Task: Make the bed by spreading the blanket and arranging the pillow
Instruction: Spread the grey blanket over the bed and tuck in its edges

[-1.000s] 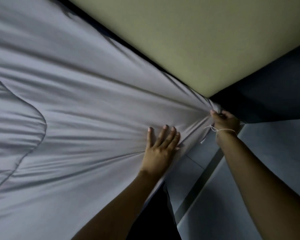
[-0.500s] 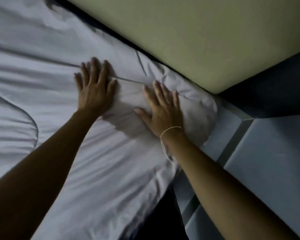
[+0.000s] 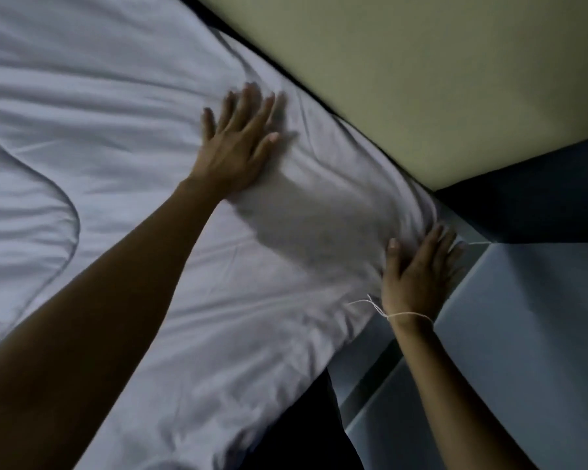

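A pale grey blanket (image 3: pixel 123 106) covers the bed and fills the left and middle of the view. Its corner bulges near the wall. My left hand (image 3: pixel 238 147) lies flat on the blanket with fingers spread, pressing near the wall side. My right hand (image 3: pixel 418 269) presses with straight fingers against the blanket's corner at the bed's edge. A white string is tied around my right wrist. A curved seam (image 3: pixel 67 201) runs across the blanket at the left. No pillow is plainly visible.
A yellowish wall (image 3: pixel 421 79) runs along the far side of the bed. A dark wall section (image 3: pixel 540 198) meets it at the right. Pale floor tiles (image 3: pixel 523 334) with a dark joint lie to the right of the bed.
My right hand has slid from the top of the blanket's bulge to its corner at the bed edge. My left hand has shifted right along the wall side. The folded edge has flattened.
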### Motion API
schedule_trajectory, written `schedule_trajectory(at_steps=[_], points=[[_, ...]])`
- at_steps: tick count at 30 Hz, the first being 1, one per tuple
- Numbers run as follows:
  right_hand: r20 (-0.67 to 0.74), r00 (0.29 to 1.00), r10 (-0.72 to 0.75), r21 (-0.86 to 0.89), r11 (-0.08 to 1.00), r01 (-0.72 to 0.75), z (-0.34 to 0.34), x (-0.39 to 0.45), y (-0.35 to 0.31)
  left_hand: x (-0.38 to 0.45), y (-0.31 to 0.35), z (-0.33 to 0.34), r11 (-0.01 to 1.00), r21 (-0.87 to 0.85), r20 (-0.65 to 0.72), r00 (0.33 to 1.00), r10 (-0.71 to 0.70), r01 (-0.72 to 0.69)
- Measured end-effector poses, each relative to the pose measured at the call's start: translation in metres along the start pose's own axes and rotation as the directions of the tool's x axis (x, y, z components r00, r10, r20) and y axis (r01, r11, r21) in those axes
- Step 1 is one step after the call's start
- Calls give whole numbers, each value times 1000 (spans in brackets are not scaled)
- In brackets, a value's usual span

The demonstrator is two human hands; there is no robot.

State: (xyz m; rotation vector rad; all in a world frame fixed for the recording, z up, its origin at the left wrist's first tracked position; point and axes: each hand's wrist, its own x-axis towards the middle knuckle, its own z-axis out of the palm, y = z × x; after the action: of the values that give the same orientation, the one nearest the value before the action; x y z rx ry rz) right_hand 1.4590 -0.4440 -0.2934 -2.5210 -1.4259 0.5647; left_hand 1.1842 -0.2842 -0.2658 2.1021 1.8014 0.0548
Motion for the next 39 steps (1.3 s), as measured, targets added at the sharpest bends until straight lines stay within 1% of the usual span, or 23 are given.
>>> schedule_trajectory(at_steps=[2,4,6,7,9,11,12,13,15,18,20,22,24,25,27,28,29,30,32,34,36,37,39], points=[[-67,991,-118,22,993,120,-4,-21,-24,-24,-19,-9,999,-36,-123,992,-20,16],[-93,966,-242,11,970,245,2,-40,-56,-51,-55,-15,994,-4,-230,967,-106,108],[-55,918,-394,-10,919,394,15,-57,-96,-77,-104,-22,973,21,-273,937,-216,230],[-19,879,-477,-10,879,476,23,-67,-116,-91,-130,-24,954,33,-275,920,-278,298],[67,761,-645,-33,761,648,43,-87,-144,-121,-167,-24,909,71,-256,888,-382,412],[160,648,-745,-107,639,761,58,-96,-144,-149,-174,-11,896,113,-205,893,-401,428],[200,627,-753,-146,610,779,60,-94,-134,-160,-166,-1,909,123,-173,910,-376,398],[234,629,-741,-180,603,777,58,-90,-119,-171,-151,9,924,126,-147,928,-343,361],[270,678,-684,-243,632,735,49,-77,-86,-188,-114,30,948,128,-120,953,-278,292],[246,773,-584,-288,718,634,30,-64,-39,-207,-55,53,979,118,-89,983,-159,169],[250,798,-548,-294,742,602,21,-63,-12,-221,-23,64,990,107,-59,994,-88,94],[250,804,-540,-249,766,592,13,-58,5,-230,5,73,995,96,-16,999,-31,32],[164,814,-557,-124,807,577,5,-54,7,-239,24,78,996,78,33,999,38,-41],[71,824,-562,-61,822,566,1,-52,0,-243,32,80,992,61,61,993,103,-107],[-128,840,-527,17,846,533,-2,-44,-22,-250,43,82,947,32,128,941,314,-321],[-196,837,-511,47,847,529,-4,-38,-38,-252,46,80,900,26,142,893,427,-434],[-226,833,-505,76,843,532,-4,-29,-57,-253,46,78,856,24,130,851,509,-516],[-218,830,-513,95,836,541,-2,-20,-78,-253,43,74,838,21,92,835,542,-546],[-128,810,-572,75,809,583,12,2,-122,-248,32,67,877,31,10,878,479,-479],[-13,730,-683,-10,730,683,33,22,-165,-244,20,68,914,94,28,919,394,-395],[141,633,-762,-89,627,774,51,34,-194,-245,13,74,910,141,94,920,380,-390],[201,599,-775,-122,587,801,57,40,-199,-245,13,77,906,143,111,916,385,-398],[242,592,-769,-174,566,806,61,54,-189,-243,12,81,901,132,110,910,400,-412]])
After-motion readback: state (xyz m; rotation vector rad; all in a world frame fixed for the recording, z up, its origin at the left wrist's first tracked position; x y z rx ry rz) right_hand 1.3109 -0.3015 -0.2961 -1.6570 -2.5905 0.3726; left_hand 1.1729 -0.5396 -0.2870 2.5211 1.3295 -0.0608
